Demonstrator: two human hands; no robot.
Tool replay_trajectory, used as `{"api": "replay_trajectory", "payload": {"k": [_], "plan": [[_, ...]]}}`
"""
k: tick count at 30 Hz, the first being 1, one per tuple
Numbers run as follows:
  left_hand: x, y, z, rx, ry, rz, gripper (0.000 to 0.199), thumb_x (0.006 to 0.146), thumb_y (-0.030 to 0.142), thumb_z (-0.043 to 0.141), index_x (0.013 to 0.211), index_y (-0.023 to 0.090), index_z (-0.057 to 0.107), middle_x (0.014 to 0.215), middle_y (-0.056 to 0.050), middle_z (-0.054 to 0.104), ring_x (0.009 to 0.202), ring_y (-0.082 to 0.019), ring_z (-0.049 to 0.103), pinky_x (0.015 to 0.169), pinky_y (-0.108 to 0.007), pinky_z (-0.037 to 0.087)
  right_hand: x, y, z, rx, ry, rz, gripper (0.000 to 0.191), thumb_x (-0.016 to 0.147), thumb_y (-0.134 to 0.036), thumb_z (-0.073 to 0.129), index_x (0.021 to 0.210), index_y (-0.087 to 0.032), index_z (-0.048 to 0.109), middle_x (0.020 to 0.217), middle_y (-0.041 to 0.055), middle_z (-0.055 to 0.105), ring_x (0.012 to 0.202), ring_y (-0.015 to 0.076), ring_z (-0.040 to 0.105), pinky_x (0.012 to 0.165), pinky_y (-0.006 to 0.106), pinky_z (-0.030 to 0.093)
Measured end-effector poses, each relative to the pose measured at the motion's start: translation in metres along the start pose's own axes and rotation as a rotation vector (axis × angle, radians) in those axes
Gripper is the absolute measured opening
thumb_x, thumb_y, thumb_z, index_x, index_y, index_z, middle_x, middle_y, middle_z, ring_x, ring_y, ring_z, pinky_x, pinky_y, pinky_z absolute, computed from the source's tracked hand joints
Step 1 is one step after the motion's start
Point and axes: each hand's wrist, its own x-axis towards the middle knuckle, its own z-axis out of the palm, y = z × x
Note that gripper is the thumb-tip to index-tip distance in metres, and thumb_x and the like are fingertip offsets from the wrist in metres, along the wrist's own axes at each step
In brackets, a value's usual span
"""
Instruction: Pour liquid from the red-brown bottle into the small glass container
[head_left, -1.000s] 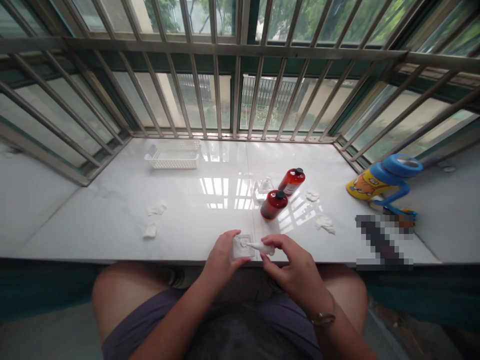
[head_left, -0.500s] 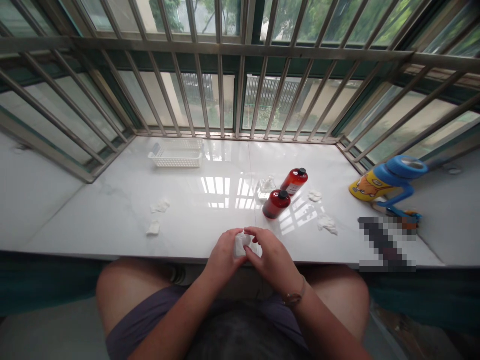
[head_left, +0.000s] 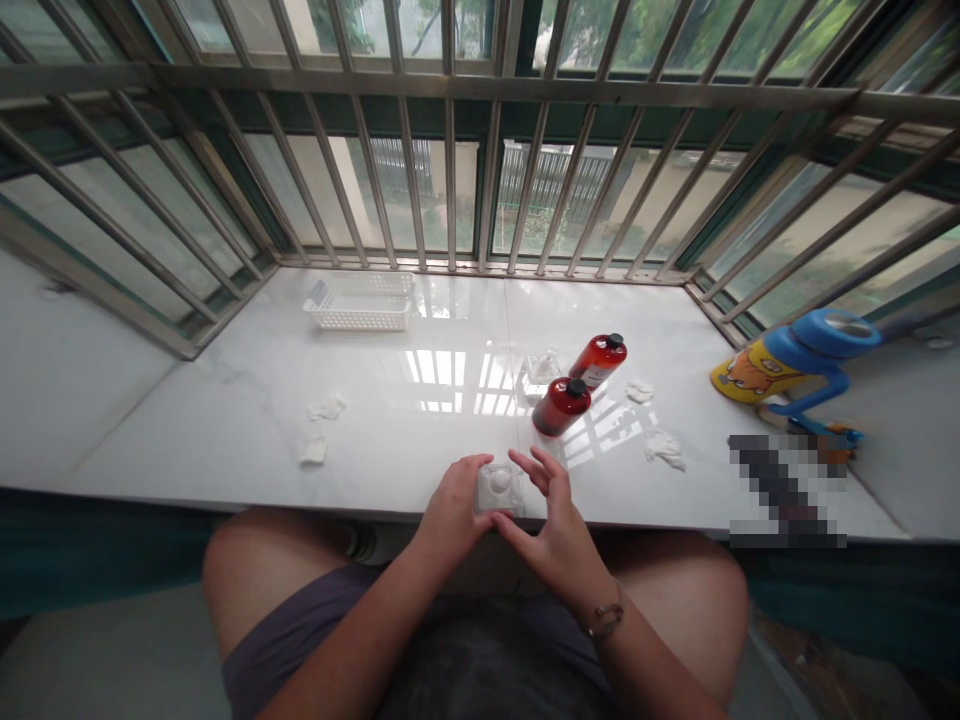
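Note:
Near the front edge of the white counter is a small clear square container [head_left: 499, 490] with a round whitish shape in its middle. My left hand [head_left: 453, 500] grips it along its left side, fingers at the back and thumb at the front. My right hand [head_left: 551, 518] is open at its right, fingers raised and spread; the thumb tip is close to the container's front edge, and I cannot tell if it touches. Just beyond stand two red bottles with black caps, a nearer one [head_left: 561, 407] and a farther one [head_left: 600, 360]. Beside them sits another clear square container [head_left: 541, 372].
A white perforated basket [head_left: 360, 318] lies at the back left. Crumpled white tissues [head_left: 313, 450] are on the left and more tissue [head_left: 664, 450] on the right. A blue and yellow flask [head_left: 787, 355] stands far right, near a blurred-out dark object [head_left: 780, 490]. Metal bars [head_left: 450, 180] line the window.
My right hand has come off the clear container and its fingers have spread apart, uncovering the container's top. My left hand keeps its grip. The view has shifted slightly.

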Motion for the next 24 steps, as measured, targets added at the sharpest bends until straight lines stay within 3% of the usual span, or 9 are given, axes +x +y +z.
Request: {"api": "replay_trajectory", "payload": {"k": [2,6,8,12,17,21,24], "plan": [[0.0004,0.0001,-0.0002,0.003,-0.002,-0.002,0.072,0.078,0.013,0.087,0.140,0.026,0.054,0.137,-0.010,0.067,0.129,-0.033,0.065,0.114,-0.056,0.054,0.0004,0.0011,0.0015,0.040,-0.025,0.020,0.090,0.091,-0.035,0.078,0.161,-0.029,0.021,0.147,0.0157,0.064,0.147,0.0306,0.055,0.124,0.059,0.044],[0.0001,0.0011,-0.0007,-0.001,-0.011,-0.021,0.072,0.077,0.008,0.083,0.140,0.026,0.053,0.138,-0.010,0.066,0.130,-0.032,0.064,0.115,-0.056,0.053,0.0002,0.0069,0.0024,0.006,0.082,0.068,0.080,0.089,-0.036,0.079,0.153,-0.026,0.032,0.121,0.0092,0.066,0.125,0.0281,0.067,0.121,0.059,0.046],[-0.0001,0.0014,-0.0009,-0.003,-0.012,-0.022,0.073,0.077,0.008,0.084,0.141,0.026,0.053,0.138,-0.010,0.066,0.130,-0.032,0.064,0.116,-0.055,0.053,0.0001,0.0085,0.0021,0.019,0.088,0.059,0.080,0.089,-0.036,0.079,0.152,-0.027,0.032,0.126,0.0104,0.065,0.128,0.0278,0.066,0.122,0.058,0.045],[0.0002,0.0011,-0.0009,-0.001,-0.014,-0.016,0.073,0.078,0.012,0.088,0.141,0.025,0.053,0.138,-0.011,0.066,0.130,-0.033,0.064,0.116,-0.056,0.053,0.0003,0.0082,0.0030,0.037,-0.016,0.014,0.090,0.090,-0.035,0.078,0.160,-0.028,0.021,0.142,0.0142,0.064,0.148,0.0300,0.053,0.125,0.058,0.042],[0.0000,0.0018,-0.0014,-0.005,-0.015,-0.030,0.073,0.077,0.007,0.084,0.140,0.026,0.053,0.138,-0.010,0.066,0.130,-0.032,0.064,0.115,-0.055,0.053,0.0004,0.0094,0.0071,-0.020,0.120,0.049,0.072,0.088,-0.035,0.079,0.145,-0.025,0.037,0.120,0.0093,0.065,0.121,0.0277,0.068,0.118,0.057,0.049],[0.0000,0.0021,-0.0019,-0.010,-0.009,-0.016,0.071,0.078,0.012,0.085,0.140,0.026,0.054,0.137,-0.010,0.067,0.129,-0.033,0.065,0.115,-0.056,0.054,0.0020,0.0062,0.0090,0.036,0.048,0.029,0.087,0.088,-0.031,0.077,0.157,-0.028,0.025,0.146,0.0158,0.060,0.148,0.0304,0.053,0.125,0.058,0.043],[0.0001,0.0021,-0.0016,-0.015,-0.009,-0.017,0.070,0.079,0.014,0.086,0.140,0.026,0.054,0.136,-0.010,0.067,0.128,-0.033,0.065,0.114,-0.057,0.054,0.0028,0.0067,0.0106,0.038,0.008,0.034,0.090,0.089,-0.031,0.076,0.160,-0.027,0.022,0.137,0.0141,0.066,0.147,0.0312,0.054,0.121,0.058,0.046]]}}
